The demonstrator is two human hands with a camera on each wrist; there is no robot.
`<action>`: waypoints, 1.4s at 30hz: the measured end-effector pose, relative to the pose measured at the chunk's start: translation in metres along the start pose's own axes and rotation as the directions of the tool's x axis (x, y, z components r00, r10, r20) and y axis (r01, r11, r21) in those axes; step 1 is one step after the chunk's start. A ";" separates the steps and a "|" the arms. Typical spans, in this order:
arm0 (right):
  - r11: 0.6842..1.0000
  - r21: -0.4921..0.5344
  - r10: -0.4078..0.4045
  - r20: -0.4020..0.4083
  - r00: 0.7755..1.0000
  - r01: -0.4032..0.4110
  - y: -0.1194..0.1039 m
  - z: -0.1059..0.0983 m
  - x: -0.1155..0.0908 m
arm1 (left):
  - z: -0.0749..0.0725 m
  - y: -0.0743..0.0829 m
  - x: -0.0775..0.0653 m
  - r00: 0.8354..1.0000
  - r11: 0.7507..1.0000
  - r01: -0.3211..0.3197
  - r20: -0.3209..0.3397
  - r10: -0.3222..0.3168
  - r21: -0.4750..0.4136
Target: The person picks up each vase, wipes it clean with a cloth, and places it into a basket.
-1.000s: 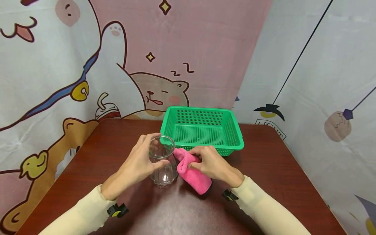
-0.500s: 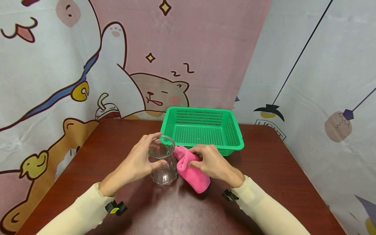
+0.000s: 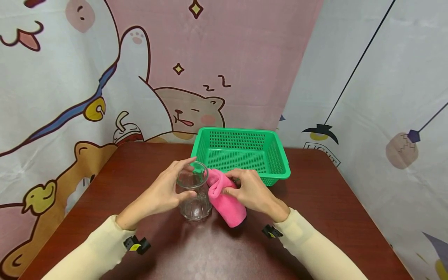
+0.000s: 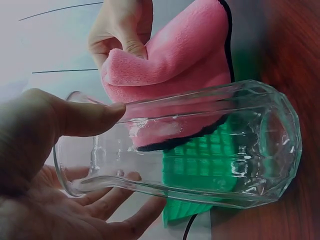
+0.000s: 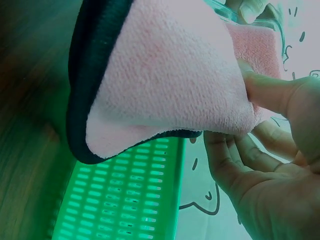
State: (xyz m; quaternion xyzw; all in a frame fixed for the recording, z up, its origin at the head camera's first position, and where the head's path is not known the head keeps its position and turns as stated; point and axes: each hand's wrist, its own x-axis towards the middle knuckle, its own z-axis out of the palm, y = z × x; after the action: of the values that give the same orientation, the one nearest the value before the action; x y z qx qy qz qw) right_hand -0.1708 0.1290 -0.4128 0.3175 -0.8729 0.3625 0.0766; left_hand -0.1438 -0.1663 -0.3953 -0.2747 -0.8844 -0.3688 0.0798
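Observation:
A clear glass jar [image 3: 195, 204] with a flared rim and a faceted base stands upright on the table in the head view. My left hand [image 3: 161, 192] holds it near the neck, thumb on the near side and fingers round the far side. Just to its right, my right hand [image 3: 252, 190] pinches a folded pink cloth [image 3: 229, 208] with dark edging. The cloth's upper end is at the jar's right side; whether they touch I cannot tell. In the left wrist view the cloth [image 4: 185, 55] shows partly through the glass [image 4: 240, 150].
Behind the hands sits a green plastic basket [image 3: 241, 159] with slotted walls, near the table's back edge. The brown table [image 3: 315, 217] ends at a cartoon-printed curtain [image 3: 259, 70] at the back and sides.
My right hand and the pink cloth have shifted slightly left and up, toward the jar's rim. My left hand has moved a little left; the jar stays about where it was.

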 end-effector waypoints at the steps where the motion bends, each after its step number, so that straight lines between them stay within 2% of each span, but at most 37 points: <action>1: 1.000 0.002 -0.001 -0.006 1.000 0.001 0.000 0.000 0.001 | 0.000 0.000 0.000 1.000 1.000 -0.002 0.007 0.002 -0.002; 5: 1.000 0.031 0.000 -0.026 1.000 0.000 -0.003 0.002 0.003 | -0.001 -0.001 0.000 0.999 1.000 0.004 0.040 -0.003 -0.014; 11: 0.992 0.128 -0.008 -0.056 0.998 0.015 -0.008 0.008 0.007 | -0.002 -0.003 0.000 0.998 1.000 -0.001 0.062 0.003 -0.026; 15: 0.986 0.166 -0.019 -0.062 0.998 0.030 -0.012 0.012 0.009 | -0.002 -0.003 -0.001 0.997 1.000 -0.009 0.076 0.009 0.011; 22: 0.982 0.186 -0.011 -0.050 0.999 0.020 -0.016 0.018 0.013 | -0.003 -0.002 -0.002 0.992 0.999 0.018 0.124 -0.024 0.050; 33: 0.989 0.140 -0.032 -0.059 0.998 0.040 -0.016 0.029 0.016 | -0.003 -0.004 -0.002 0.988 0.998 0.021 0.152 -0.031 0.067; 42: 0.998 0.033 -0.050 -0.027 0.998 0.051 -0.017 0.030 0.019 | -0.004 -0.004 -0.001 0.990 0.995 0.002 0.142 -0.016 0.095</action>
State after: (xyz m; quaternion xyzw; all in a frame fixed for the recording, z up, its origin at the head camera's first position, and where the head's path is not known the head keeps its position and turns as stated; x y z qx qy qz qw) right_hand -0.1729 0.0902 -0.4175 0.3358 -0.8574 0.3791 0.0918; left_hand -0.1452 -0.1723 -0.3956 -0.2922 -0.9056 -0.3061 0.0279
